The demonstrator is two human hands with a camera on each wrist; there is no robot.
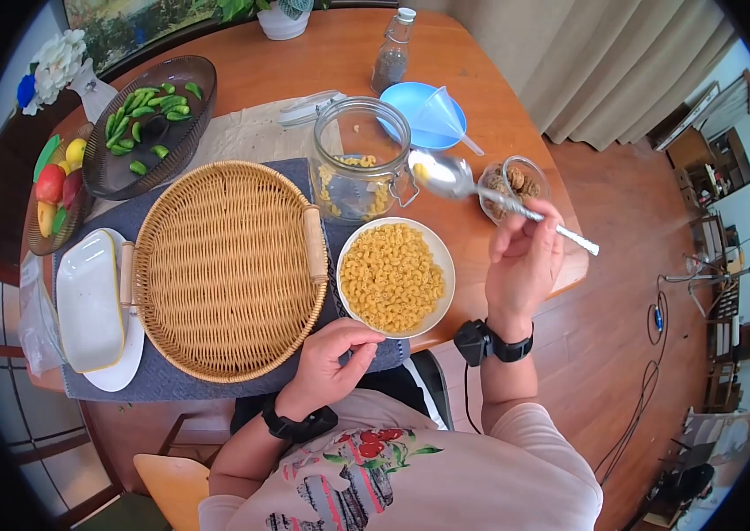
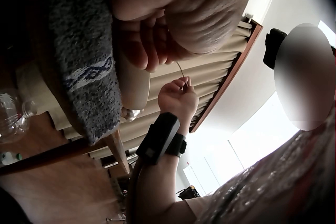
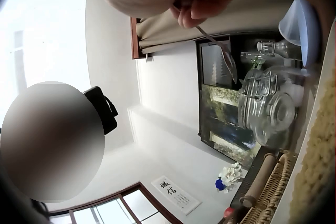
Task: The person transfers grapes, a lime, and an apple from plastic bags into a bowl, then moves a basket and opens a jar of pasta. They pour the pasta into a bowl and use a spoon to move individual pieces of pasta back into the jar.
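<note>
right hand (image 1: 525, 265) pinches the spoon (image 1: 456, 178) right of the jar (image 1: 341, 177), likely spooning in macaroni (image 1: 392, 279) from the bowl (image 1: 448, 273); left hand (image 1: 335, 363) at its near rim, grip unclear; next probably needs centring over the jar

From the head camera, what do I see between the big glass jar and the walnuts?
In the head view, the spoon, held by the right hand, has its wide end between the glass jar and the walnuts.

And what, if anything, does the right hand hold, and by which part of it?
The right hand holds a spoon by its handle, whose end sticks out past the hand.
</note>
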